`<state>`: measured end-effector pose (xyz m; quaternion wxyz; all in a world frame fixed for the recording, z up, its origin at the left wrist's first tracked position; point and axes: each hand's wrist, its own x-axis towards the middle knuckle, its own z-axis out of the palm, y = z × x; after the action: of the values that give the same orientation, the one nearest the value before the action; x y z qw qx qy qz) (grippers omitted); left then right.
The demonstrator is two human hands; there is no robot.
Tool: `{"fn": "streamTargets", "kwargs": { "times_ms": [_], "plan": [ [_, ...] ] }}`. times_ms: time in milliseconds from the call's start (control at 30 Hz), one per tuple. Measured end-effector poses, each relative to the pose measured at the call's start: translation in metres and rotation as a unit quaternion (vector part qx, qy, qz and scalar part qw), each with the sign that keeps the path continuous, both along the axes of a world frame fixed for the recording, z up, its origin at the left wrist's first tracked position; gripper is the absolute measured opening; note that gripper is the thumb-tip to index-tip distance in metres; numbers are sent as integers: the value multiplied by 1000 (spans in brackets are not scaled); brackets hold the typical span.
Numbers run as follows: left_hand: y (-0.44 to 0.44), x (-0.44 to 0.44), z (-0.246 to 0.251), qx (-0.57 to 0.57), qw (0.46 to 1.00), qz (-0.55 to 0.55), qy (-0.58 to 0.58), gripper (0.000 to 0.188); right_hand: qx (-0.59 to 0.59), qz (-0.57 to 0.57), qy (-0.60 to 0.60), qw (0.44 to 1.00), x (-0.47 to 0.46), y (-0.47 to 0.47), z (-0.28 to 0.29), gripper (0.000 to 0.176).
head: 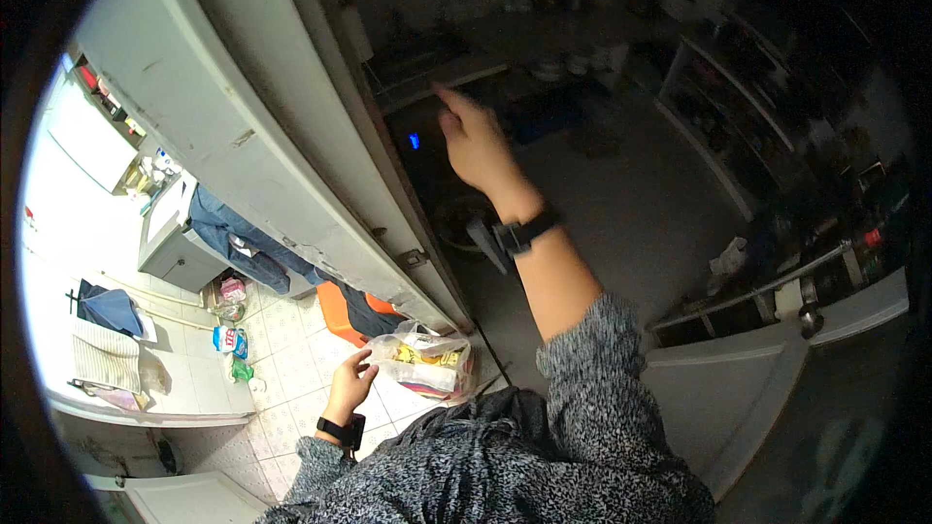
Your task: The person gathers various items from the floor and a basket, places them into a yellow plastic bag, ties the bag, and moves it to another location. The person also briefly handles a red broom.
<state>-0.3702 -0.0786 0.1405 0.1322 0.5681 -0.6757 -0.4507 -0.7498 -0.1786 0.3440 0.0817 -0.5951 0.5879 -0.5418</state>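
Observation:
My right hand [473, 142] reaches forward into a dark room, past a white door frame [247, 131]. One finger points out, apart from the thumb, and I see nothing held; the other fingers are hidden. A black wrist strap [528, 231] circles that wrist. Over the lit tiled floor, my left hand [349, 382] hangs with its fingers loosely spread, holding nothing. It wears a black band [342, 431] too. Just right of it, a clear plastic bag [422, 360] with yellow packages stands on the floor by the doorway.
Jeans [240, 236] hang near a grey cabinet [178, 247] in the lit room. Behind the bag is an orange container [338, 313]. A white door [728, 386] with a round knob [810, 320] stands at right, near dark shelves [728, 116]. A blue light [414, 140] glows ahead.

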Motion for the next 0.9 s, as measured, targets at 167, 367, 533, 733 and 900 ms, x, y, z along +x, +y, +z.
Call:
{"fn": "streamTargets", "kwargs": {
  "times_ms": [167, 367, 533, 733, 900],
  "plan": [
    [15, 11, -27, -31, 996, 81, -6, 42, -1, 75, 21, 997, 9, -93, 40, 57],
    [29, -45, -50, -22, 977, 212, -16, 42, 36, 216, 22, 976, -5, -151, 59, 78],
    [50, -144, -27, -45, 934, 355, -18, 43, 8, 259, 105, 960, -28, -157, 50, 67],
    [72, -232, 10, -55, 909, 412, -29, 43, 45, 479, -80, 873, -53, -196, 29, 67],
    [102, -271, 10, -78, 883, 463, 4, 40, 91, 472, -92, 872, -124, -208, -25, 61]
  ]
}}
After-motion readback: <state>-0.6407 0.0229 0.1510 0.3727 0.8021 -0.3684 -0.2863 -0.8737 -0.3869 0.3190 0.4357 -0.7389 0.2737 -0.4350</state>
